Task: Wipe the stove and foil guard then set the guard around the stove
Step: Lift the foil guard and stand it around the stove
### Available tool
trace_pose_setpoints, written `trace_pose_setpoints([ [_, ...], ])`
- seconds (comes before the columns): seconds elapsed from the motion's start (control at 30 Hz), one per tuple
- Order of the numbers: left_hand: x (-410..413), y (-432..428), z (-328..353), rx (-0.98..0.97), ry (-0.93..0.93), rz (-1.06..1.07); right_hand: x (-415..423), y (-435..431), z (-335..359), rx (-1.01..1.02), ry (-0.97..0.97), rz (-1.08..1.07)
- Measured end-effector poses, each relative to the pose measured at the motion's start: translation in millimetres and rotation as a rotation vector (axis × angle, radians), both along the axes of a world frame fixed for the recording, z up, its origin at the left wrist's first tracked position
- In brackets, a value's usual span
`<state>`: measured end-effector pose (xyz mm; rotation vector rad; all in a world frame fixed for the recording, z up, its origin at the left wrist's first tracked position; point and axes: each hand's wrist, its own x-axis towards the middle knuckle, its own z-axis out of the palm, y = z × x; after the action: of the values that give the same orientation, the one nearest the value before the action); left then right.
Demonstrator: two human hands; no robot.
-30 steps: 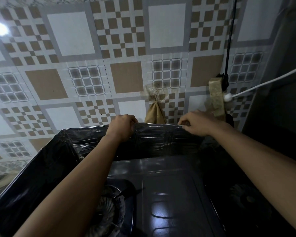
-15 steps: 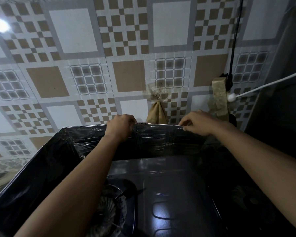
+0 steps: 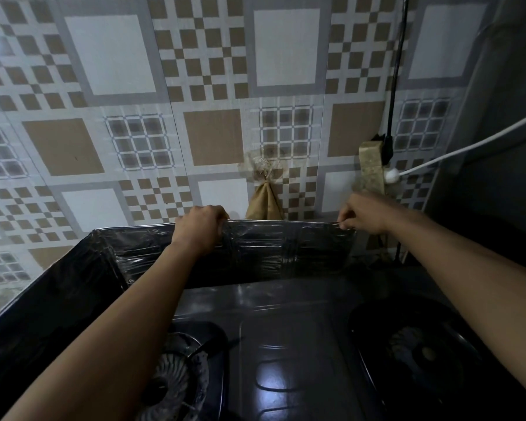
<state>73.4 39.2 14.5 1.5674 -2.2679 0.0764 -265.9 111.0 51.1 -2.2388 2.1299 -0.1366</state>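
Since the earlier frames, the right hand (image 3: 363, 212) had slid rightward along the top edge of the foil guard (image 3: 264, 253), ending at the panel's right corner, while the left hand (image 3: 201, 227) had kept its place near the middle of that edge. Both hands held the guard: the left was curled over the rim with its fingers hidden behind the panel, and the right pinched the rim between thumb and fingertips. Upright across the centre of the frame, the guard's back panel ran along the rear of the stove (image 3: 289, 344), and a side panel ran down toward the lower left. One burner (image 3: 173, 378) lay at lower centre under the left forearm, another burner (image 3: 419, 357) at lower right. Behind the guard, the patterned tiled wall (image 3: 110, 117) filled the upper frame.
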Motion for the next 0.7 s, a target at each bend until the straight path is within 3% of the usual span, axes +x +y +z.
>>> trace_pose_setpoints([
  [0.33, -4.5, 0.3, 3.7, 0.022, -0.046, 0.043, 1.8, -5.3, -9.9, 0.061, -0.051, -0.058],
  [0.57, -16.5, 3.6, 4.0, 0.065, -0.022, -0.045, 7.5, 3.2, -18.3, 0.087, -0.032, -0.141],
  [0.6, 52.9, 25.2, 13.6, 0.089, -0.016, 0.059, 79.1, -14.8, -23.4, 0.081, -0.099, 0.012],
  [0.7, 72.7, 27.6, 16.5, 0.043, 0.043, 0.067, 119.7, -13.8, -31.2, -0.05, -0.135, 0.094],
])
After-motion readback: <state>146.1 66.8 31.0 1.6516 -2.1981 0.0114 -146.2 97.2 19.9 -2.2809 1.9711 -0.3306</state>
